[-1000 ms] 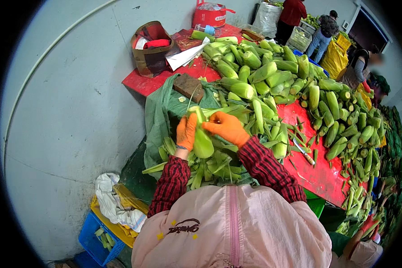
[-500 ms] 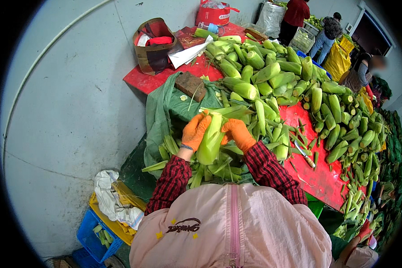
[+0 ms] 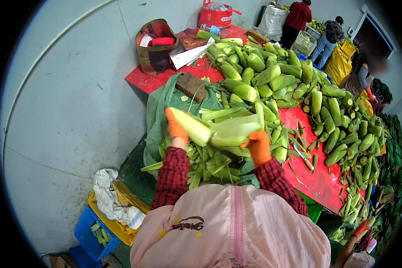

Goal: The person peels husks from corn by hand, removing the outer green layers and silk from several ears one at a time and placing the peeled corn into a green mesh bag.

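Observation:
An ear of corn (image 3: pixel 191 127) tilts up to the left in my gloved left hand (image 3: pixel 176 127), whose fingers are wrapped round its side. From its lower end a broad pale-green husk (image 3: pixel 236 131) stretches out to the right. My right hand (image 3: pixel 259 147), in an orange glove as well, is closed on the far end of that husk. Loose husk leaves (image 3: pixel 210 167) lie in a heap below and between the hands. Behind them a green cloth (image 3: pixel 158 105) bears a brown brick (image 3: pixel 191 86).
Unhusked corn (image 3: pixel 268 73) is piled across the red table (image 3: pixel 315 185). A knife (image 3: pixel 304 157) lies right of my right hand. At the left stand a bag (image 3: pixel 154 58) and, lower down, a blue crate (image 3: pixel 87 230). Other people work at the far right; a co-worker's gloved hand (image 3: pixel 363 228) shows lower right.
My hands have moved apart, left hand leftward and right hand rightward. The ear has swung from nearly upright to slanting left, and its husk now spreads out sideways.

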Motion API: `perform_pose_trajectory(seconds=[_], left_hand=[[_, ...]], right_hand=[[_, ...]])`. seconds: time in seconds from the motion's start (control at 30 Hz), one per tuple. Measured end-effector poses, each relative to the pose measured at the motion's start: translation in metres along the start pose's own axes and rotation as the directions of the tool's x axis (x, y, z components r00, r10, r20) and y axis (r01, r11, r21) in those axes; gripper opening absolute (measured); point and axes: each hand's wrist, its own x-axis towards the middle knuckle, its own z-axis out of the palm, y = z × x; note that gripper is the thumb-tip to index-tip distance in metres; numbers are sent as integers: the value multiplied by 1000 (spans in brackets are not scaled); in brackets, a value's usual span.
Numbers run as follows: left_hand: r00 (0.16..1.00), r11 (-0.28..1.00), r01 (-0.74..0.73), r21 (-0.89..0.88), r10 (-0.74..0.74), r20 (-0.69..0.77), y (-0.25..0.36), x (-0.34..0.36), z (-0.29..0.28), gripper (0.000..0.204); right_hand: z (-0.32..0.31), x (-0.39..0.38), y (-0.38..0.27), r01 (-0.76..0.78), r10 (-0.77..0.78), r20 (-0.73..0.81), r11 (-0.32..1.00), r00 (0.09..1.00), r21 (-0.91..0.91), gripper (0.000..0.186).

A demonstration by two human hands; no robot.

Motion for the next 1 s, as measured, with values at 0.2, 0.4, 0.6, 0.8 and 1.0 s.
perform_pose_trajectory(seconds=[0.2, 0.4, 0.6, 0.8, 1.0], left_hand=[[945, 962, 7, 272, -95, 312, 33, -21, 6, 79], [776, 873, -59, 484, -265, 573, 17, -76, 39, 73], [626, 910, 22, 414, -335, 704, 23, -98, 47, 81], [512, 908, 213, 360, -417, 750, 12, -92, 42, 89], [509, 902, 212, 376, -430, 746, 11, -98, 44, 98]], right_hand=[[8, 14, -25, -299, 238, -181, 753, 954, -586, 40], [77, 26, -22, 111, 112, 196, 520, 974, -847, 43], [73, 22, -21, -105, 296, 324, 861, 899, -497, 14], [72, 12, -25, -118, 292, 314, 873, 903, -473, 14], [80, 7, -41, -194, 394, 243, 793, 887, -577, 18]])
